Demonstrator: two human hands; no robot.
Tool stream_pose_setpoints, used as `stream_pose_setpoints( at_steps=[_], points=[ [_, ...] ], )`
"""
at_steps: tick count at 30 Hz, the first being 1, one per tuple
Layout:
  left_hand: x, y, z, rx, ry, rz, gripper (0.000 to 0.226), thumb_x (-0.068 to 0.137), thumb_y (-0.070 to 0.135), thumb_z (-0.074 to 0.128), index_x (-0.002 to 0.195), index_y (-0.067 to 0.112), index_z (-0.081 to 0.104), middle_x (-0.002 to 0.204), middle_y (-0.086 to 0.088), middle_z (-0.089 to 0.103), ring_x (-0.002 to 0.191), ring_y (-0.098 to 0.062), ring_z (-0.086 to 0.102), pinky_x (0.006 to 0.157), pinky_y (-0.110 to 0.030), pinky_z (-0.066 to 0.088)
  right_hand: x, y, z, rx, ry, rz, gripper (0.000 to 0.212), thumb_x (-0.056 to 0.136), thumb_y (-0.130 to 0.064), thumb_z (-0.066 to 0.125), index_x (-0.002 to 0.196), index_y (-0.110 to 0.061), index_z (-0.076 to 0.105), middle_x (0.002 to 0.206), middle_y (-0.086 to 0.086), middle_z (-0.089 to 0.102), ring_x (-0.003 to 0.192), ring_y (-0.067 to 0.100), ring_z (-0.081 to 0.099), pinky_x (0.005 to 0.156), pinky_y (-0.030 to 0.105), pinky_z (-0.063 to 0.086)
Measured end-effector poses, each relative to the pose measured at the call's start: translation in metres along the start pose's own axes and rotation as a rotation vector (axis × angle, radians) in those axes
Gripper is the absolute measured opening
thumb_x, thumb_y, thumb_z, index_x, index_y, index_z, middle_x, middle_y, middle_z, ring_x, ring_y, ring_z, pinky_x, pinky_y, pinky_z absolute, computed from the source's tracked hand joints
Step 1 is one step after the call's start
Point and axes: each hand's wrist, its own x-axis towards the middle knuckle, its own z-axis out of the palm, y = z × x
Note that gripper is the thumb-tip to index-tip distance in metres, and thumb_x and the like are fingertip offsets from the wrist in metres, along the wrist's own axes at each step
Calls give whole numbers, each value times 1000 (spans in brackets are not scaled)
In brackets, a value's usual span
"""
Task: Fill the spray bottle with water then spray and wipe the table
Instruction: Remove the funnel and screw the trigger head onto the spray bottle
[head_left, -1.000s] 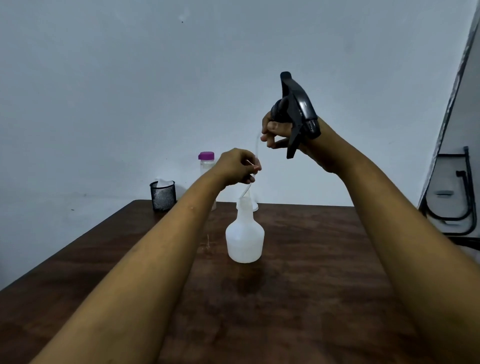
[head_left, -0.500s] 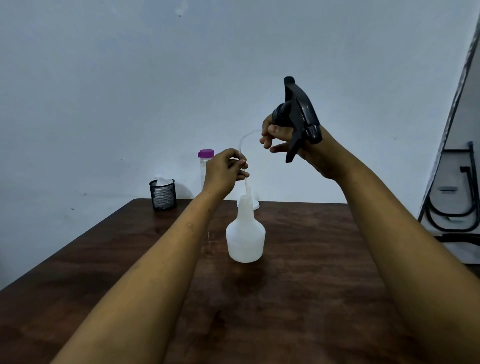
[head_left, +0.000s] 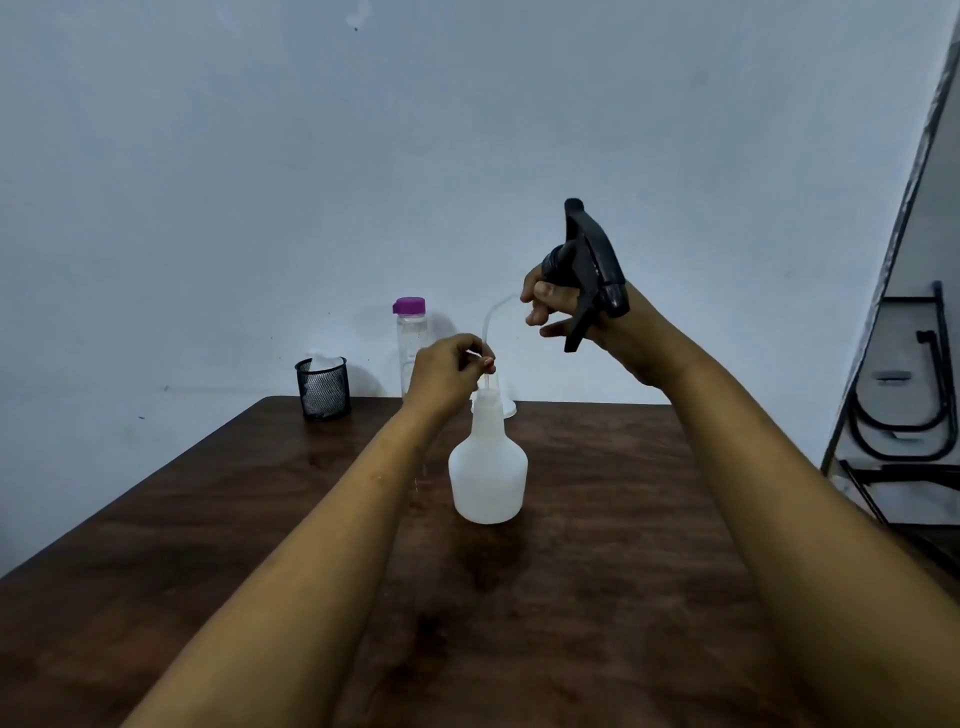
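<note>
A white translucent spray bottle (head_left: 487, 467) stands upright and uncapped in the middle of the dark wooden table (head_left: 597, 571). My right hand (head_left: 558, 306) holds the black trigger spray head (head_left: 589, 270) up and to the right of the bottle. Its thin clear dip tube (head_left: 491, 322) curves down from the head into the bottle's neck. My left hand (head_left: 447, 371) pinches that tube just above the neck. A clear water bottle with a purple cap (head_left: 410, 338) stands at the table's far edge, partly behind my left hand.
A black mesh cup (head_left: 323, 387) with something white inside sits at the far left corner. A small white object (head_left: 508, 410) lies behind the spray bottle. Black metal frames (head_left: 904, 405) lean at the right beyond the table edge. A plain wall is behind.
Both hands have come lower. The tube has gone further into the bottle's neck, and my left hand now pinches it closer to the neck.
</note>
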Motion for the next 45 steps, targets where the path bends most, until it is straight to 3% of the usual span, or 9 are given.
stream_pose_setpoints(
  at_steps=[4, 9, 14, 20, 23, 28, 32, 36, 45],
  points=[
    [-8, -13, 3, 95, -67, -73, 22, 90, 26, 61, 106, 12, 68, 116, -1, 64, 106, -14, 56, 87, -25, 42, 3, 17, 1, 84, 55, 45, 14, 96, -27, 51, 87, -26, 63, 104, -7, 63, 104, 15, 55, 91, 39, 52],
    [-27, -18, 1, -134, -222, -187, 38, 89, 33, 61, 124, 16, 59, 131, -4, 54, 118, -23, 52, 88, -36, 50, 15, 27, 6, 253, 176, 152, 31, 96, -37, 46, 85, -15, 65, 94, 4, 68, 100, 18, 65, 96, 37, 49],
    [-46, -28, 12, -192, -166, -200, 53, 83, 23, 70, 132, 21, 49, 123, 0, 56, 108, -15, 52, 88, -30, 45, 26, 47, 26, 210, 177, 277, 39, 96, -45, 43, 94, -12, 63, 88, 5, 69, 91, 20, 68, 95, 36, 48],
    [-53, -40, 27, -260, -69, -232, 46, 82, 26, 70, 126, 22, 54, 115, 8, 57, 108, -13, 53, 89, -29, 45, 34, 78, 53, 185, 258, 335, 39, 95, -46, 45, 112, -12, 57, 105, 4, 67, 91, 22, 71, 96, 36, 49],
    [-55, -47, 30, -297, -45, -225, 42, 82, 25, 71, 121, 23, 57, 119, 4, 61, 113, -14, 55, 97, -34, 47, 38, 88, 59, 342, 355, 327, 27, 95, -42, 49, 106, -18, 55, 108, 1, 64, 91, 21, 70, 93, 36, 50],
    [-60, -57, 35, -335, -17, -181, 33, 83, 25, 70, 112, 31, 55, 114, 9, 60, 115, -13, 55, 100, -37, 47, 36, 100, 69, 507, 403, 281, 12, 96, -28, 50, 92, -21, 59, 89, 1, 65, 91, 18, 65, 80, 32, 50],
    [-65, -63, 40, -342, -1, -153, 33, 84, 26, 68, 111, 33, 52, 112, 16, 58, 115, -9, 54, 98, -30, 46, 31, 115, 78, 441, 314, 314, 10, 91, -23, 58, 88, -24, 68, 92, -3, 67, 97, 16, 63, 95, 46, 47],
    [-63, -68, 41, -348, -6, -146, 34, 84, 28, 68, 114, 33, 52, 113, 16, 60, 113, -6, 55, 97, -28, 46, 25, 128, 87, 469, 311, 348, 9, 77, -32, 66, 79, -30, 74, 88, -4, 68, 101, 18, 60, 101, 48, 44],
    [-67, -67, 39, -375, -44, -134, 32, 86, 25, 66, 114, 34, 53, 111, 22, 59, 103, 15, 52, 84, -13, 43, 10, 149, 87, 558, 336, 335, 22, 77, -6, 70, 96, -15, 65, 85, 0, 68, 85, 20, 65, 80, 36, 53]
  ],
)
